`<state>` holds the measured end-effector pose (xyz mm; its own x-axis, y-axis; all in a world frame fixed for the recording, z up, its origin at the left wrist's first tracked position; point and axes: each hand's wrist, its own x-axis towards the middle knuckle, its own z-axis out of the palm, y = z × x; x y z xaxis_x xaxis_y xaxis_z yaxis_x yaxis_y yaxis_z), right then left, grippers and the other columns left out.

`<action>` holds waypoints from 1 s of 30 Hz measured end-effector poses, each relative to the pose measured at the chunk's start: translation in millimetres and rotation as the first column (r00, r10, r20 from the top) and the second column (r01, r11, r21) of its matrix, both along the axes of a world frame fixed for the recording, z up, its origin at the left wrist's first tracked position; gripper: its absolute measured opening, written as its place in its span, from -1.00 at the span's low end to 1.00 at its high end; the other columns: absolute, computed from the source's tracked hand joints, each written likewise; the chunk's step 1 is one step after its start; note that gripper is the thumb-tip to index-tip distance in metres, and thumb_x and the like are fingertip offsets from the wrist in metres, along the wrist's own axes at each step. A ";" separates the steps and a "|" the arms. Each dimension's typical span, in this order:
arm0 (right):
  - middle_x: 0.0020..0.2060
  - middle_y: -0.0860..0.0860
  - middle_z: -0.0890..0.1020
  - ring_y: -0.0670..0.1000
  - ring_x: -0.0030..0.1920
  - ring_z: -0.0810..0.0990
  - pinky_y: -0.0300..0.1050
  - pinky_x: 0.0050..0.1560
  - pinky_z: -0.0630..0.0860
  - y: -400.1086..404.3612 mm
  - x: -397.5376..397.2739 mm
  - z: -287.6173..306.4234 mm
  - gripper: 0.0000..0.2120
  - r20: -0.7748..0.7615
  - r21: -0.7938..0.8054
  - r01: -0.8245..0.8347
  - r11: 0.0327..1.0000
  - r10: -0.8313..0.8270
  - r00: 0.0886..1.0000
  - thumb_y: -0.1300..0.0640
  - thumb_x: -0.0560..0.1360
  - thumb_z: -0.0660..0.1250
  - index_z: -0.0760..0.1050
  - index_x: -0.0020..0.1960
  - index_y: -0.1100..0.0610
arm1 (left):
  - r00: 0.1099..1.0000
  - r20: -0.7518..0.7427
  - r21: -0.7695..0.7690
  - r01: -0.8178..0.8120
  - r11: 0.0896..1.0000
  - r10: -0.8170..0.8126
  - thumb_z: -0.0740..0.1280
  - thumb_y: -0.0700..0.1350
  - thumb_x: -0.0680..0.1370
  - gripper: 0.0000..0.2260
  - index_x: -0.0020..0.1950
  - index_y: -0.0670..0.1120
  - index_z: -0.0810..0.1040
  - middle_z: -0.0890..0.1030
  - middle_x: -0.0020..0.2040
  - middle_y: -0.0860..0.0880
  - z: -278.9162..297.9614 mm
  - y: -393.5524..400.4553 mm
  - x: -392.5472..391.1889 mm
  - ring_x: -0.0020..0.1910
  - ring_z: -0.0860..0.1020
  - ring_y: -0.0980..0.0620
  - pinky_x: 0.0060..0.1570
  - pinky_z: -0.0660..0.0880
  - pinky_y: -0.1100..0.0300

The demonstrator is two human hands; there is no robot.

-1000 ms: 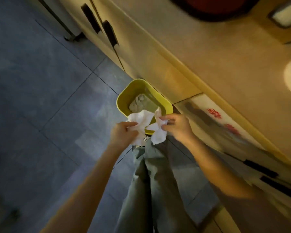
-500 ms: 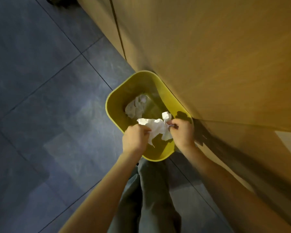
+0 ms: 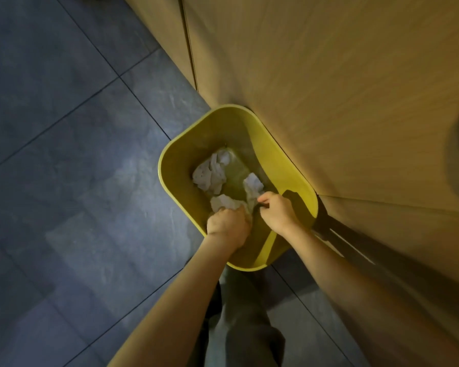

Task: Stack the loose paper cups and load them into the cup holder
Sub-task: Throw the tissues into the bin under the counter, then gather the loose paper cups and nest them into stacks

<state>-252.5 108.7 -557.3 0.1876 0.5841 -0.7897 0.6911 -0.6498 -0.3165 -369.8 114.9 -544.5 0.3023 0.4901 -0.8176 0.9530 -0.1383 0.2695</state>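
Note:
No paper cups or cup holder are in view. Both my hands reach down inside a yellow waste bin [image 3: 175, 165] that stands on the floor against a wooden cabinet. My left hand [image 3: 227, 225] is closed on one crumpled white tissue piece [image 3: 223, 202]. My right hand [image 3: 276, 210] pinches another white tissue piece [image 3: 253, 185], which hangs into the bin. An older crumpled tissue wad [image 3: 211, 172] lies at the bin's bottom.
The wooden cabinet front [image 3: 329, 88] rises directly right of the bin. Grey floor tiles [image 3: 77, 168] spread to the left. My grey trouser legs [image 3: 239, 327] stand just below the bin.
My head has bent lower toward the bin. Both hands have gone from above the rim down into the bin, and the tissue now shows as two pieces, one in each hand.

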 end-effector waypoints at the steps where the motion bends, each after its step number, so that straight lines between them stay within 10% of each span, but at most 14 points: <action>1: 0.20 0.18 0.57 0.14 0.21 0.53 -0.12 0.13 0.44 0.9 0.9 7.8 -0.72 -0.008 0.035 0.039 0.999 -0.039 0.999 0.28 0.53 0.19 0.47 0.21 0.23 | 0.998 0.022 -0.005 -0.051 0.999 0.052 0.04 -0.07 0.61 -0.68 0.34 -0.10 0.31 0.49 0.25 -0.20 5.6 1.8 -2.3 0.22 0.46 -0.20 0.15 0.41 -0.02; 9: -0.08 0.18 0.67 0.11 -0.09 0.59 -0.29 -0.37 0.25 5.3 8.8 126.9 -0.83 -0.055 0.272 0.193 0.943 -0.185 0.981 0.22 0.51 0.23 0.59 0.00 0.22 | 0.851 0.196 0.059 -0.506 0.860 0.488 0.15 -0.11 0.55 -0.78 -0.22 -0.18 0.45 0.54 -0.20 -0.22 112.8 21.4 -25.5 -0.13 0.54 -0.26 -0.23 0.39 0.06; 16: -0.09 0.22 0.68 0.21 -0.04 0.62 -0.04 -0.16 0.45 3.4 1.3 294.6 -0.84 0.012 0.434 0.186 0.881 -0.212 0.977 0.16 0.50 0.25 0.57 -0.03 0.20 | 0.934 0.254 0.278 -0.320 0.906 0.252 0.13 -0.10 0.56 -0.75 -0.09 -0.22 0.52 0.60 -0.05 -0.28 279.6 37.8 -4.4 -0.04 0.55 -0.28 -0.17 0.46 0.03; 21: -0.16 0.12 0.69 0.15 -0.13 0.64 -0.09 -0.16 0.47 -19.3 15.8 428.7 -0.80 -0.001 0.724 0.254 0.642 -0.367 0.930 0.17 0.46 0.30 0.51 0.09 0.11 | 0.935 0.354 0.472 -0.201 0.858 0.024 0.13 -0.02 0.57 -0.74 0.01 -0.16 0.51 0.61 -0.02 -0.25 415.6 35.9 31.8 -0.01 0.55 -0.29 -0.14 0.48 -0.01; 30: -0.28 -0.14 0.58 -0.18 -0.25 0.55 -0.19 -0.19 0.46 -103.3 109.6 566.4 -0.91 -0.190 0.913 0.373 0.164 -0.639 0.745 0.12 0.50 0.25 0.44 0.00 -0.02 | 0.653 0.659 0.607 -0.169 0.776 -0.374 0.20 -0.03 0.55 -0.82 -0.07 -0.10 0.53 0.65 -0.20 -0.12 563.6 -23.4 126.4 -0.17 0.59 -0.16 -0.28 0.35 0.10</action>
<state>-142.9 5.5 9.1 0.7942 0.5693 0.2126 0.4471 -0.3105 -0.8389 -243.4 91.5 19.1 0.7182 0.6828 0.1340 0.4469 -0.6002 0.6634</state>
